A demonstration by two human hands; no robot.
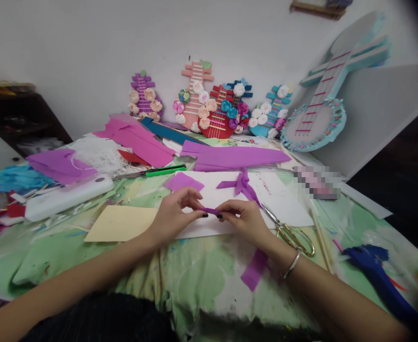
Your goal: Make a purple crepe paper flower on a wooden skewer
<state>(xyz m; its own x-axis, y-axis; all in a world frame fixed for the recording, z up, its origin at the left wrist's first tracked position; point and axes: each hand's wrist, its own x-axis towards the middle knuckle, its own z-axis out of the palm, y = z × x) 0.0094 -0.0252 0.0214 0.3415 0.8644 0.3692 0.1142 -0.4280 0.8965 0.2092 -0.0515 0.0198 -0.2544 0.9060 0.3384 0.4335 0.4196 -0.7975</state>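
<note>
Tablecloth (198, 273) green, blotched | wall (88, 42) pale | left fingers (193, 216), right fingers (232, 205) pinching purple strip (209, 211)

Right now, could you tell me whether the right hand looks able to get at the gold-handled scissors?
Probably yes: the gold-handled scissors lie close by the right hand, handles largely uncovered, though it would need to release the purple piece it and the left hand pinch.

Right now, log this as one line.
left hand: pinching purple strip; right hand: pinching same strip; below: white paper; beside right hand: gold-handled scissors
</note>
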